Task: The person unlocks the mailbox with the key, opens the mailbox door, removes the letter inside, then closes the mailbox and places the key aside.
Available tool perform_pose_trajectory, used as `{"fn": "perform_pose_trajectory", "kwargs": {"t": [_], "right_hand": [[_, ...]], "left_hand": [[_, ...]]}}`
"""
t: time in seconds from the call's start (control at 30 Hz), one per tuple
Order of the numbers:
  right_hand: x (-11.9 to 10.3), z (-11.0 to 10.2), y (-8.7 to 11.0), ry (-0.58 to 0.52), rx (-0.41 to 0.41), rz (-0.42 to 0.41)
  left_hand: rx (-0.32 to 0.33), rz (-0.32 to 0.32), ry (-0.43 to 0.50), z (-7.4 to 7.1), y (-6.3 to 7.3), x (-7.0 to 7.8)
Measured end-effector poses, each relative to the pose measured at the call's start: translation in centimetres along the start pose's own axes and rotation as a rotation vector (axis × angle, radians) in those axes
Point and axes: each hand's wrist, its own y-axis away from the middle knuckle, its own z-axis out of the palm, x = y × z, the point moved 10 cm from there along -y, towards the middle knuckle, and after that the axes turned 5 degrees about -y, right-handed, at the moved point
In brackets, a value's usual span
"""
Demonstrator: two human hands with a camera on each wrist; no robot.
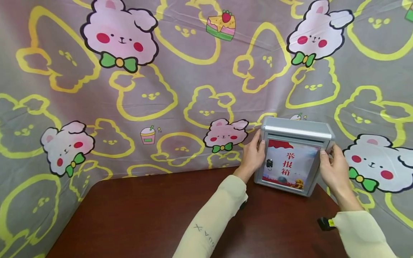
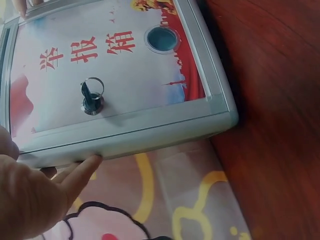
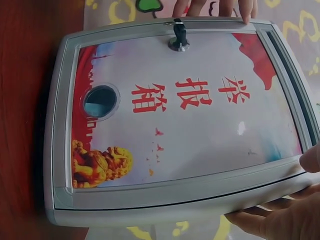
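Note:
A grey metal report box point(image 1: 288, 157) stands at the back right of the table, tilted a little in the head view, with red characters on its front panel. My left hand point(image 1: 253, 154) holds its left side, thumb at the front edge and fingers along the side wall. On the opposite side my right hand point(image 1: 335, 168) grips the upper part, thumb on the front frame. A lock with a key and ring point(image 2: 92, 97) sits in the panel near the left edge. Lower down is a round window point(image 3: 101, 101). A slot runs under the top.
The dark red-brown table point(image 1: 145, 211) reaches back to a cloth backdrop point(image 1: 180, 89) printed with cartoon rabbits and yellow outlines. That cloth hangs close behind the box and along both sides. A black wrist device point(image 1: 326, 223) shows at the right cuff.

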Motion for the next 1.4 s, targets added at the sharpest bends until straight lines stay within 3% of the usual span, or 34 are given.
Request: {"fn": "perform_pose_trajectory", "kwargs": {"t": [0.33, 0.63, 0.93, 1.2, 1.4], "right_hand": [[-3.6, 1.5, -0.9, -0.082, 0.004, -0.05], [-5.8, 2.6, -0.9, -0.108, 0.05, -0.058], [-7.7, 4.5, -1.6, -0.122, 0.084, -0.095], [-9.6, 6.9, -2.0, -0.198, 0.035, -0.14], [-10.9, 8.9, -1.7, -0.251, 0.01, -0.194]], "left_hand": [[0.107, 0.041, -0.052, -5.6, -0.5, 1.8], [0.156, 0.066, -0.099, -9.1, -0.1, 2.5], [0.212, 0.09, -0.107, -12.4, 0.1, 2.6], [0.28, 0.095, -0.165, -15.5, 0.5, 2.4], [0.3, 0.069, -0.128, -17.6, 1.3, 1.2]]}}
